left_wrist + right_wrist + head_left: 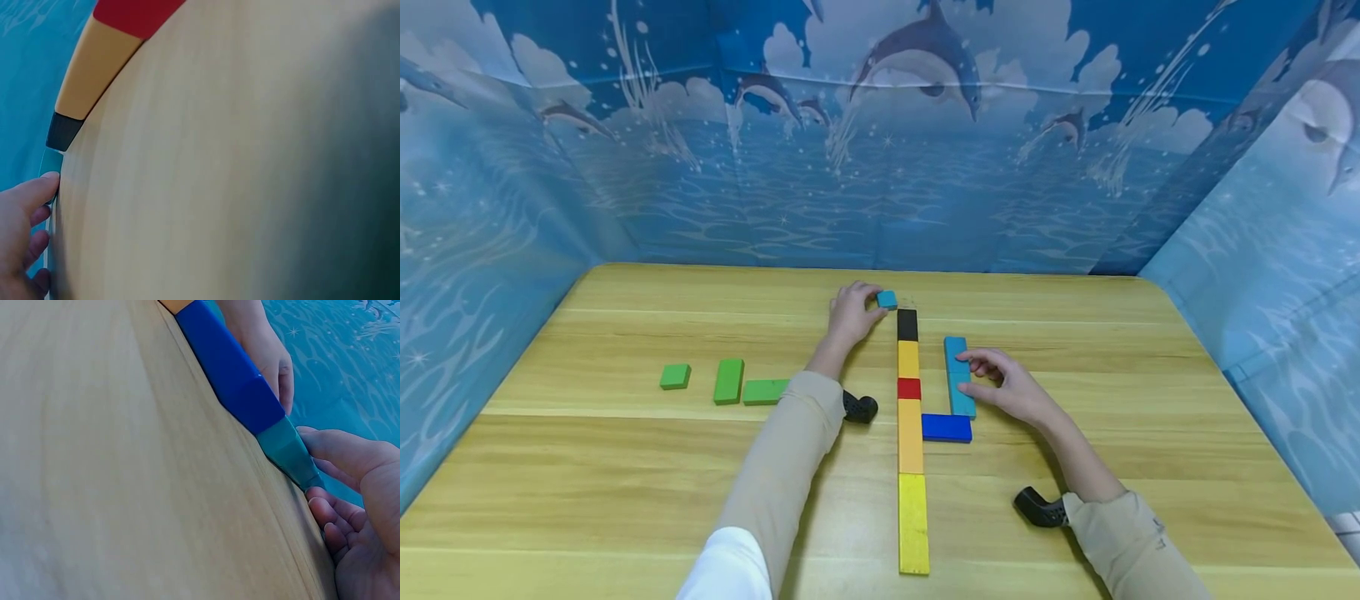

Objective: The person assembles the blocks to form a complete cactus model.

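Note:
My left hand (850,312) pinches a small light-blue block (887,300) between thumb and fingertips, just beyond the black block (907,325). That black block tops a straight row with two orange blocks (910,437), a red block (908,388) and a yellow block (913,523). My right hand (1011,390) has its curled thumb and finger on the light-blue blocks (956,354), which lie end to end right of the row. In the right wrist view the thumb and fingertips bracket a light-blue block (289,449). A dark-blue block (947,427) joins these blocks to the row.
Green blocks (728,382) lie at the left of the wooden table (587,483), one partly behind the left sleeve. Black wrist-worn devices (1039,507) stick out from both sleeves. A blue dolphin-print curtain (880,208) borders the table's back and sides.

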{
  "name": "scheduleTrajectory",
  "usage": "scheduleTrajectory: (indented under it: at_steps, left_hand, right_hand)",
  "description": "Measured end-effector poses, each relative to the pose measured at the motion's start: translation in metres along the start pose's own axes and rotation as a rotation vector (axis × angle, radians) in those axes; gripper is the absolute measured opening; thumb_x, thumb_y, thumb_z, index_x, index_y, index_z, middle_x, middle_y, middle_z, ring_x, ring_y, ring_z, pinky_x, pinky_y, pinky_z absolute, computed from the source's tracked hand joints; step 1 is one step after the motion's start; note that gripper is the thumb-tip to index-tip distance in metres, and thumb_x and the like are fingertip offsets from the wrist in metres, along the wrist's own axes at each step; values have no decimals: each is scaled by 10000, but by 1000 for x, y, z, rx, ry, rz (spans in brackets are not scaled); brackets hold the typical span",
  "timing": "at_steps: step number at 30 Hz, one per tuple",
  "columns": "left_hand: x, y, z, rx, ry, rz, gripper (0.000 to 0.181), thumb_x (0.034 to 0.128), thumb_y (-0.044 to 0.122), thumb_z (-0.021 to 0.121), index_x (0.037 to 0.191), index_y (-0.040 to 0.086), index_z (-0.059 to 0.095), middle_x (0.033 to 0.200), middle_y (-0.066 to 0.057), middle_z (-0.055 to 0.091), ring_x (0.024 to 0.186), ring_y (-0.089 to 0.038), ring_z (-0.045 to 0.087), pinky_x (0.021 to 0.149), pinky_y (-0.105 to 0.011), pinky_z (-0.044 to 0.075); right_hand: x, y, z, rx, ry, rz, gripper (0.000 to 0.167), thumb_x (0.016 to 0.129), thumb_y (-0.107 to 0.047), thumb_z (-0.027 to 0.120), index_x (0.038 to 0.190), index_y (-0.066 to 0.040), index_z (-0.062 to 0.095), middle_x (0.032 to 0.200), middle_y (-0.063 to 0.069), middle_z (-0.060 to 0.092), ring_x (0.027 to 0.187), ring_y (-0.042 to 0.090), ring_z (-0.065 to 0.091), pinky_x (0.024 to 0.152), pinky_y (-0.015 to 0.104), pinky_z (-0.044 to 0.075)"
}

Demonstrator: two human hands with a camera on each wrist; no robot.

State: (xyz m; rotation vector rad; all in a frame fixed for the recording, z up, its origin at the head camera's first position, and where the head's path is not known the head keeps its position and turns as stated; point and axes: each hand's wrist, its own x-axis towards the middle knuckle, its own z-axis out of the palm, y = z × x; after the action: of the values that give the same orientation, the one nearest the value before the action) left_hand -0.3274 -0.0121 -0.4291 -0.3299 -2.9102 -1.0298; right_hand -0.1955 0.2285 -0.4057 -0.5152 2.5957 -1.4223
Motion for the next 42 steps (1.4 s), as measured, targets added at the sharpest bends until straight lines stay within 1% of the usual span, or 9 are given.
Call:
scheduleTrajectory:
  at_steps: [7,11,15,17,19,25,30,37,42]
  left_hand:
    - [3,2,2,1,-31,-3,445,881,274,610,1300,155,519,1302,-51,495,1240,-278,371,1029,-483,249]
    - [2,-2,3,-63,-13,17,451,880,259,615,1303,141,514,1245,-62,527,1202,-262,406,1064,-465,195]
    - [0,-5,3,-142,10,29,400,898,228,587,1279,118,535,1148,-71,561,1108,-250,459,1025,-445,229]
    - [0,-5,3,-164,14,24,366,914,216,560,1264,108,547,1123,-72,565,1087,-251,464,988,-447,254]
    - [0,-5,2,-177,16,15,342,927,207,539,1251,99,557,1117,-73,568,1089,-251,466,989,-445,254]
    - [2,-2,2,-167,9,-18,331,934,233,529,1243,123,566,1142,-47,576,1110,-229,467,1041,-436,206]
    - [4,1,4,-153,-5,-32,342,931,269,528,1248,148,564,1146,-25,582,1114,-226,460,1023,-439,218]
    - [5,2,7,-163,2,26,335,930,271,529,1249,177,571,1101,-22,600,1067,-204,492,1021,-465,208]
    - [3,-2,8,-170,-30,101,338,920,328,538,1234,213,589,1124,-9,587,1027,-201,484,960,-467,233]
  right_hand:
    - [0,0,0,-4,2,2,401,845,-60,637,1209,59,517,984,210,504,885,336,426,702,263,351]
    - [0,0,0,-4,2,3,401,845,-62,638,1209,57,519,980,210,503,885,339,425,701,264,349]
    - [0,0,0,-6,6,2,397,843,-62,640,1204,54,523,974,203,506,883,337,428,702,264,351]
    - [0,-1,0,-8,8,4,396,843,-64,641,1203,52,525,974,199,508,883,333,429,704,264,352]
    - [0,-1,1,-10,9,6,396,843,-66,641,1203,51,525,976,198,507,884,331,429,707,265,351]
    - [0,0,0,-18,13,11,400,842,-61,641,1206,55,521,985,206,502,888,327,426,710,265,352]
    - [-1,-2,1,-18,11,7,402,841,-55,640,1206,60,519,987,207,501,889,321,425,710,262,353]
    - [0,-3,0,-26,12,10,392,844,-52,636,1199,68,520,983,217,495,889,333,421,716,268,354]
    - [3,11,1,-23,14,2,395,840,-78,650,1200,35,532,980,176,502,888,295,425,711,257,354]
